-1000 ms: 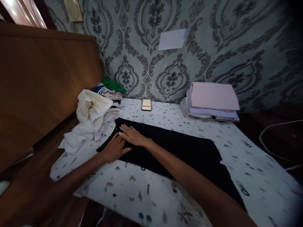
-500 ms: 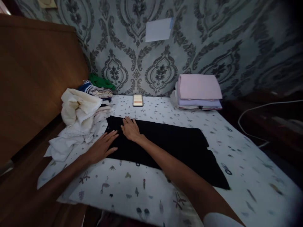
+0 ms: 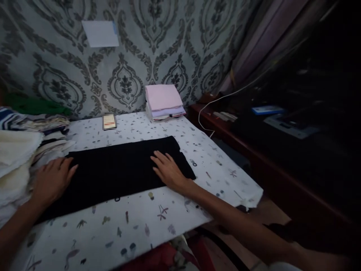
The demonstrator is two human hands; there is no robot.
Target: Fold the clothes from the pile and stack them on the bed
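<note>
A long black piece of clothing [image 3: 118, 169], folded into a strip, lies flat across the patterned white cloth [image 3: 135, 218]. My left hand [image 3: 53, 177] rests at its left end, fingers stretched out and holding nothing. Near the right end, my right hand [image 3: 169, 171] lies on the black fabric with its fingers spread. Which kind of garment it is, I cannot tell.
At the left is a heap of unfolded clothes [image 3: 17, 154], with a green cloth [image 3: 36, 103] behind. A folded stack [image 3: 165, 99] topped in pink and a phone-like device [image 3: 109, 121] are by the wall. A white cable [image 3: 225, 96] runs over dark furniture [image 3: 270, 180] at right.
The view has swung to the right. My right hand has slid along the black cloth from its left part to near its right end. My left hand stays at the left end.
</note>
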